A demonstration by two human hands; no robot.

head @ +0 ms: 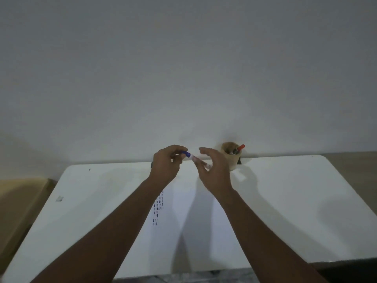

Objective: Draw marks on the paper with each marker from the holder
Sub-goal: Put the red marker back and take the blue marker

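While I hold the marker (193, 159) up between my two hands, above the far edge of the counter (285, 201), it lies almost level, its blue cap toward the left. I judge that I hold it this way so one hand can steady the barrel and the other work the cap, though I cannot tell whether the cap is coming off or going on. My left hand (166, 166) is closed, fingers pinched on the blue cap end. My right hand (214, 170) is half open: thumb and a finger or two nip the barrel, the rest fan out loose. Below my arms lies the paper (183, 211), near me on the counter, with a column of small marks (158, 209) on its left part. Far right stands the holder (231, 158), near the wall, a red-capped marker (240, 147) leaning in it.
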